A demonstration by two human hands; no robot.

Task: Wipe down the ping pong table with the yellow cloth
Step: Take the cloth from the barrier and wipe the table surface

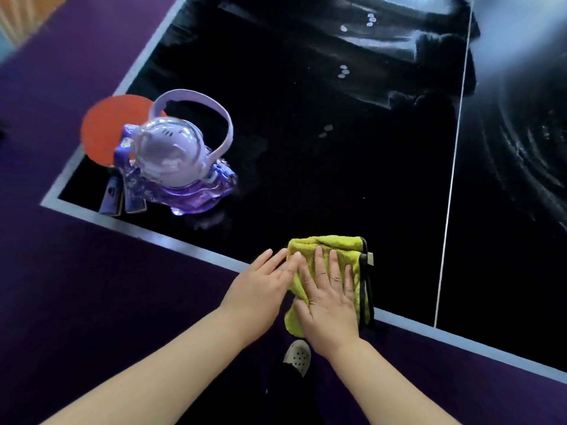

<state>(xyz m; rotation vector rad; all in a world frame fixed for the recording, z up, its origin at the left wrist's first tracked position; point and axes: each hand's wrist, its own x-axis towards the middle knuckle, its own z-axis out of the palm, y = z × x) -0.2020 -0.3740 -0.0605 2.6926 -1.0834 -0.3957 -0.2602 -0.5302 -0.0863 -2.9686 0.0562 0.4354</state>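
Black, glossy ping pong table [306,154] across most of the view, edged with a pale border and crossed on the right by a thin white line [454,167]; smeared, curved streaks [521,148] beyond that line and along the far part. Dark purple floor [92,302] around the near and left sides. Near the table's left corner, a see-through purple water bottle [171,154] with a domed lid and a pale looped strap, standing on the surface. Just behind and left of it, a red paddle [104,130], blade reaching over the border and partly hidden by the bottle; two dark handles [112,197] showing beside the bottle's base, close to the border. At the near edge, left of the white line, the yellow cloth [331,243]: folded, dark-trimmed, lying on the table with its near end draped over the border. Right hand [328,305] flat on top of the cloth, fingers straight and slightly spread, pressing down, gripping nothing. Left hand [260,289] just beside it, likewise flat with straight fingers, fingertips touching the cloth's left edge, palm over the border. Below the hands, on the floor, the toe of a pale perforated shoe [297,357].
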